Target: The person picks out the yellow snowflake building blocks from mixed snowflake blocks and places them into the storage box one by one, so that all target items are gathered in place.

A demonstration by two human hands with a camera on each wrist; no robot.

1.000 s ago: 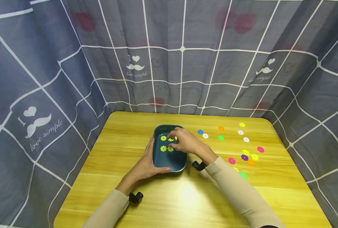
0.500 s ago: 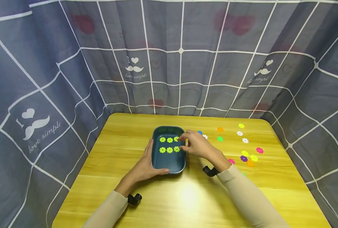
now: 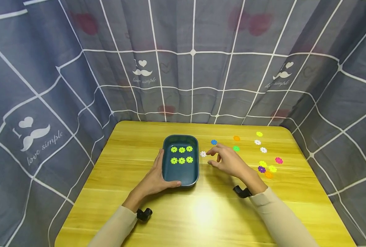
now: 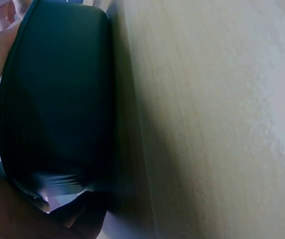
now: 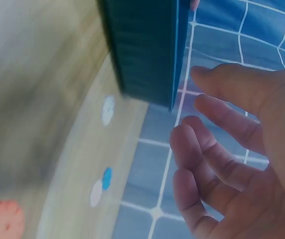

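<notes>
A dark teal rectangular tray [image 3: 183,173] stands on the table. Inside it, yellow-green flower-shaped discs [image 3: 181,160] lie in two rows of three. My left hand [image 3: 153,176] holds the tray's near left corner, thumb over the near rim and fingers along the left wall. Right of the tray, my right hand [image 3: 230,163] hovers over the table. Its fingers are loosely bent, thumb apart, and nothing shows between them in the right wrist view. Just left of its fingertips lies a white flower disc [image 3: 203,154]; a blue disc [image 3: 214,142] lies farther back.
Loose flower discs are scattered on the wooden table [image 3: 133,147] at right: orange [image 3: 236,138], green [image 3: 236,148], white [image 3: 263,150], pink [image 3: 279,160], purple [image 3: 261,169] and yellow. A patterned grey curtain [image 3: 177,72] hangs around the table's back and sides.
My right hand has drawn back rightward from above the tray to over the table beside it. All the discs in the tray now show, and so does the white disc beside it. The left hand stays.
</notes>
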